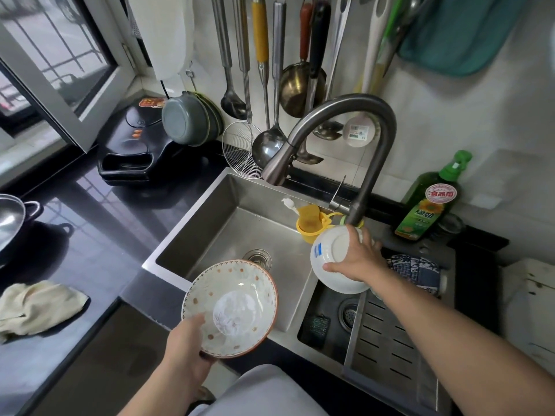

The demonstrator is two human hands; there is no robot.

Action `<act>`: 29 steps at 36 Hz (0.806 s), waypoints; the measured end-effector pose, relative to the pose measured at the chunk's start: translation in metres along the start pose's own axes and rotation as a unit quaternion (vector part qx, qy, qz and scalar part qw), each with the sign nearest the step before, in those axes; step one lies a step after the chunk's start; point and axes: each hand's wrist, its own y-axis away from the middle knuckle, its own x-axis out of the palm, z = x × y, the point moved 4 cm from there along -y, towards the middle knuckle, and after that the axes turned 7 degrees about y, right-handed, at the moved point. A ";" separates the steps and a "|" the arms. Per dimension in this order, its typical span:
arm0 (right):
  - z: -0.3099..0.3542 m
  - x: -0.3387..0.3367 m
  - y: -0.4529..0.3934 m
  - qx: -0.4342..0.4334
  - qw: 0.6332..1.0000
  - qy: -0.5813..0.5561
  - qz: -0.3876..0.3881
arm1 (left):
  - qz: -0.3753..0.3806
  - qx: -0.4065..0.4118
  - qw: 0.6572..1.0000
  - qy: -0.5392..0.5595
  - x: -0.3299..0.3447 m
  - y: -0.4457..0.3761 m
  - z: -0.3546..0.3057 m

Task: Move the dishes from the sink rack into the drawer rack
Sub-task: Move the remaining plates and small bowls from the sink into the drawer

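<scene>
So both full | left hand [180, 352] grips dotted bowl [229, 307] at 7 o'clock | right hand [357, 256] clamps white bowl [333, 259] at 3 | lift clear of faucet [354, 136], keep level

Place: I am looking at a home kitchen.
Sink: steel double sink [210, 235] under a curved tap [354, 121].
Wall: ladles and strainers [258, 85] hang in a row.
Counter: dark top [90, 235] with dish soap [428, 202] and an electric griddle [132, 145].

Single head view, wide-angle, looking steeply down, close over sink [228, 223].
</scene>
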 end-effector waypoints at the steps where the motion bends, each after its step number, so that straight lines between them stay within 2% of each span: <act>1: -0.001 0.000 0.002 -0.004 1.000 0.002 -0.017 | 0.003 0.003 1.000 -0.002 0.001 0.000 -0.001; 9: -0.001 -0.009 0.022 -0.020 0.995 -0.037 -0.095 | 0.020 0.008 1.000 -0.007 0.003 -0.003 -0.006; 12: 0.000 -0.026 0.042 -0.013 0.982 -0.127 -0.137 | 0.027 0.012 1.000 -0.002 0.004 -0.003 -0.008; 14: -0.001 -0.037 0.060 -0.013 0.958 -0.230 -0.168 | 0.031 0.010 0.999 0.005 0.003 -0.003 -0.010; 16: -0.001 -0.045 0.081 -0.020 0.905 -0.403 -0.138 | 0.033 0.012 0.999 0.011 0.002 -0.003 -0.012; 17: 0.002 -0.046 0.092 -0.035 0.855 -0.509 -0.096 | 0.035 0.013 0.999 0.015 0.001 -0.003 -0.013; 19: 0.010 -0.045 0.113 -0.069 0.728 -0.682 0.005 | 0.039 0.015 0.999 0.022 0.000 -0.002 -0.015; 21: 0.018 -0.041 0.130 -0.092 0.607 -0.781 0.114 | 0.040 0.018 0.999 0.021 -0.001 -0.003 -0.017; 23: 0.031 -0.043 0.150 -0.122 0.517 -0.824 0.199 | 0.046 0.020 0.999 0.013 -0.004 -0.001 -0.017; 26: 0.045 -0.047 0.173 -0.128 0.437 -0.854 0.253 | 0.051 0.024 0.998 0.007 -0.008 0.002 -0.017; 27: 0.049 -0.046 0.179 -0.111 0.424 -0.860 0.260 | 0.052 0.024 0.998 0.010 -0.010 0.005 -0.018; 29: 0.053 -0.042 0.184 -0.080 0.426 -0.864 0.255 | 0.049 0.026 0.998 0.012 -0.015 0.008 -0.019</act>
